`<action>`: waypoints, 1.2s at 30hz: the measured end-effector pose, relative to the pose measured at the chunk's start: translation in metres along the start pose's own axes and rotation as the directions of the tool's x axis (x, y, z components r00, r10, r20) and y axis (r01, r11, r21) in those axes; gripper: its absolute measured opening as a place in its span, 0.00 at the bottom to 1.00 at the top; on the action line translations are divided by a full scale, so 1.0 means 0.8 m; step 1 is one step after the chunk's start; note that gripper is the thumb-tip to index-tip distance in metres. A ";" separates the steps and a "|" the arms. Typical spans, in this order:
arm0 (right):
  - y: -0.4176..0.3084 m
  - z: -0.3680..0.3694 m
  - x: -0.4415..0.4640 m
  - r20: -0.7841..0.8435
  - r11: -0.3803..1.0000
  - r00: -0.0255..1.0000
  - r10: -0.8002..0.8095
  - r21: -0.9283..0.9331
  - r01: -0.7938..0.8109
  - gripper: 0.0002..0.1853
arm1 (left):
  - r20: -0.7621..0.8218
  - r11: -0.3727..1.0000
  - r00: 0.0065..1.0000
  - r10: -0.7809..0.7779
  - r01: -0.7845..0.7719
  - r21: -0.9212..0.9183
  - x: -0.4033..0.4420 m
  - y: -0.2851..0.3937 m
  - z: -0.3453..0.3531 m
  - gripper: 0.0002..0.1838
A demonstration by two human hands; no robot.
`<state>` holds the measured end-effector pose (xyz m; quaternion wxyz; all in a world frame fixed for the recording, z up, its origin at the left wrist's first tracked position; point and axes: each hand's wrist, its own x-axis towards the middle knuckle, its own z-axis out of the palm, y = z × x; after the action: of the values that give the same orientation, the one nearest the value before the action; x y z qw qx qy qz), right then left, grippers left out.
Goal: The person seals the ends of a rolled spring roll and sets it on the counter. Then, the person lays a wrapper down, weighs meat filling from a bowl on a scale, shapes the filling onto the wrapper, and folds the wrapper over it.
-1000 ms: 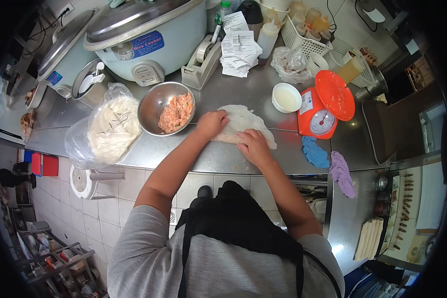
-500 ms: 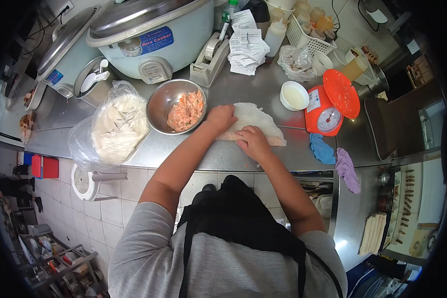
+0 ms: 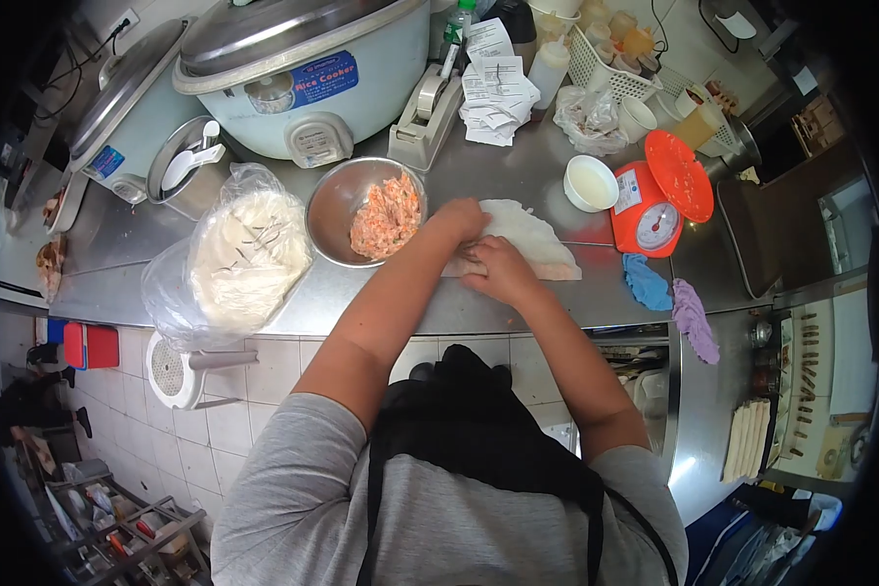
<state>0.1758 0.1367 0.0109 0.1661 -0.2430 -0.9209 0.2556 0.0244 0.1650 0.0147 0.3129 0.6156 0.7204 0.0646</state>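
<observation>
A thin, whitish wrapper sheet [image 3: 529, 230] lies on the steel counter, its near edge folded over a strip of pinkish filling [image 3: 559, 271]. My left hand [image 3: 461, 223] grips the sheet's left end, fingers curled inward and partly hidden behind the wrist. Close beside it, my right hand [image 3: 501, 268] has its fingers bent over the folded near edge, with the thumb in front. Left of my hands stands a metal bowl [image 3: 334, 220] with a mound of orange-flecked minced filling [image 3: 388, 219]. A clear plastic bag of white wrapper sheets [image 3: 249, 256] rests farther left.
Behind the sheet are a small white bowl [image 3: 591, 184] and a red scale [image 3: 640, 207]. Blue [image 3: 646, 282] and purple gloves [image 3: 695, 320] lie at the front edge. A tape dispenser [image 3: 426, 119], paper slips [image 3: 498, 93] and rice cookers [image 3: 308, 83] line the back.
The view has shifted slightly, moving the counter things rightward in the picture. My hands stay on the wrapper's left part, with the left fingers now tucked further in around its end.
</observation>
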 end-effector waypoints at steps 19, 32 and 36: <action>0.017 -0.020 -0.020 -0.006 0.998 0.999 0.040 -0.052 -0.041 0.16 | 0.011 0.995 0.999 -0.050 0.049 0.082 -0.004 0.009 -0.003 0.36; 0.042 -0.017 -0.030 0.027 0.998 0.997 -0.071 0.002 0.071 0.19 | -0.133 0.988 0.980 -0.150 0.153 0.013 -0.003 0.007 0.011 0.29; 0.052 -0.048 -0.046 0.086 0.999 0.995 0.042 -0.004 -0.041 0.21 | -0.131 0.988 0.979 -0.154 0.156 0.012 -0.005 0.009 0.013 0.29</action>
<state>0.2375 0.1634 0.0124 0.1207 -0.2511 -0.9222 0.2681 0.0366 0.1599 0.0112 0.2625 0.5555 0.7857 0.0719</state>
